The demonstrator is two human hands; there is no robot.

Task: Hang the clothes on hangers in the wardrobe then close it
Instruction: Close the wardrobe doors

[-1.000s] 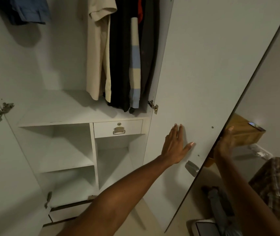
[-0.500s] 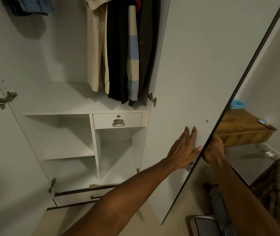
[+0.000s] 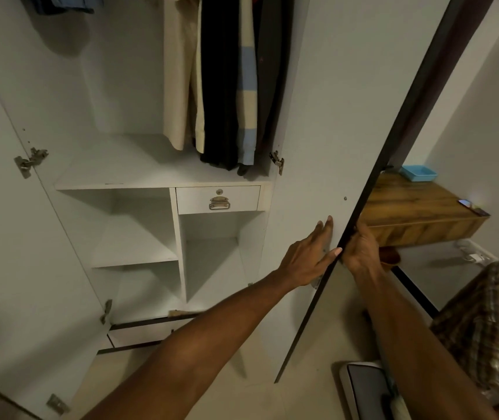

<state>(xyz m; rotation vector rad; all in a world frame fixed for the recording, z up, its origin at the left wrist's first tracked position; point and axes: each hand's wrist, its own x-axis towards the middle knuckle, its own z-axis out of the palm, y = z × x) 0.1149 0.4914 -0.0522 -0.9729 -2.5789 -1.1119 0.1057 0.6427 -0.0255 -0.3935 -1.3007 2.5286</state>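
Wardrobe, white laminate, two doors (image 3: 127,162): both doors open, clothes already up. Cream, black and blue-striped hanging garments (image 3: 230,86) sit directly above the small white drawer with the metal pull (image 3: 217,200). Closing looks like the step in hand.

Tall white right-hand door with a dark edge strip (image 3: 317,116) stands right of the drawer, swung out towards the camera, hinge just up-right of the drawer.

Left hand (image 3: 305,259), lower right of the drawer: fingers straight and together, flat on the door's inner face, thumb out to the dark edge. Nothing gripped.

Right hand (image 3: 361,250), further right of the drawer, is against the far side of that edge. Fingers are hidden behind the panel, so I can't tell if they curl on it or lie flat.

Handling, my read:
- Door is a stiff, tall panel, moderately heavy, swings freely on its hinges. Smooth laminate, so a flat palm may slip.
- Best hold is the free edge at mid height, far from the hinge: most leverage, least twist.
- Push from the outer face and get the left hand off the inner face first, or the fingers get pinched.
- Garments are soft and hang near the hinge side, so a hem could catch.

White left-hand door (image 3: 5,237), far left of the drawer, is open and needs closing too.
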